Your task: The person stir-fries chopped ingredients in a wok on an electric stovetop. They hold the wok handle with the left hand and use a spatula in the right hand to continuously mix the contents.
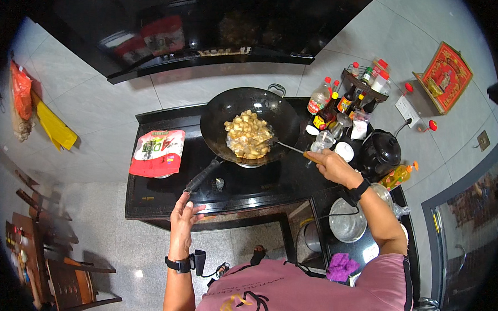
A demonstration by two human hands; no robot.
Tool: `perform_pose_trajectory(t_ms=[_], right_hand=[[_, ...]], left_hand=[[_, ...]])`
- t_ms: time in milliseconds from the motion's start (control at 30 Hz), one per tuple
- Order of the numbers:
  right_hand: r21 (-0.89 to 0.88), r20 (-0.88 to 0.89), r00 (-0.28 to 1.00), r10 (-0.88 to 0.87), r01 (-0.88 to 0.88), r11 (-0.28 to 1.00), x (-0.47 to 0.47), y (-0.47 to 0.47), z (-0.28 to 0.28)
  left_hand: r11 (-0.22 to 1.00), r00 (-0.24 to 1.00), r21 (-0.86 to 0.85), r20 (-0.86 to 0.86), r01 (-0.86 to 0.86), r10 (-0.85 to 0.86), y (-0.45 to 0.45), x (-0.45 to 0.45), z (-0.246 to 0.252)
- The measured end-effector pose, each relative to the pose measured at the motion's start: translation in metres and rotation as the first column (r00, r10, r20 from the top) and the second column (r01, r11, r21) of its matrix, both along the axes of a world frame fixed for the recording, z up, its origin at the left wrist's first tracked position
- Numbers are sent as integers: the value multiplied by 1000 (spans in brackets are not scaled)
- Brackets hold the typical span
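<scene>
A black wok [213, 119] stands on the gas stove [250, 189]. Browned cubes of food, possibly tofu, [248, 132] fill its middle, with some liquid around them. My right hand [336, 168] grips the wooden handle of a metal spatula [293, 148], whose blade rests among the cubes at their right side. Just below the tip of the wok's black handle [201, 177] is my left hand [186, 211], fingers spread and holding nothing. Whether a fingertip touches the handle I cannot tell. A red and white printed bag [158, 154] lies left of the wok.
A dark range hood [208, 31] overhangs the stove. Seasoning bottles [320, 97] and jars crowd the right side, beside a black electric cooker [379, 148]. Nearer me are a glass bowl [347, 220] and a purple cloth [341, 267]. Wooden chairs [69, 279] stand at left.
</scene>
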State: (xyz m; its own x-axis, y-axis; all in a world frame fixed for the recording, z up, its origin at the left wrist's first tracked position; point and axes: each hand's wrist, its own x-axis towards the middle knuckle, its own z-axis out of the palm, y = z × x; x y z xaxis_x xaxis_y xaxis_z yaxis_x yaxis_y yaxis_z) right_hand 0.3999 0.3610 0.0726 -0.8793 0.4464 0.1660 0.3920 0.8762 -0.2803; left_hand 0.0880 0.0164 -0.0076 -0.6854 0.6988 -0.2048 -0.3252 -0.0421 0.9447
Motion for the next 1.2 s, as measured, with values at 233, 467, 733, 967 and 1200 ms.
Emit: perform_pose_trajectory(t_ms=[233,467,733,967,1200], right_hand=[[286,135,980,-148,104,953,-31,-19,-27],[282,98,961,-260,224,933,-68,4,-71],[-160,-71,960,-272,259,953,-53,7,-21],[-264,34,983,-180,182,947,-31,-37,1],[142,-7,956,-295,293,946,-53,-27,-58]], left_hand=[[1000,1000,13,7,-8,7,-2,4,-2],[999,1000,23,0,25,-25,-7,7,-2],[1000,1000,11,-18,-17,18,-51,-1,-21],[974,985,-150,-30,-172,169,-114,-16,-49],[969,983,-167,-12,-184,185,-126,-14,-66]])
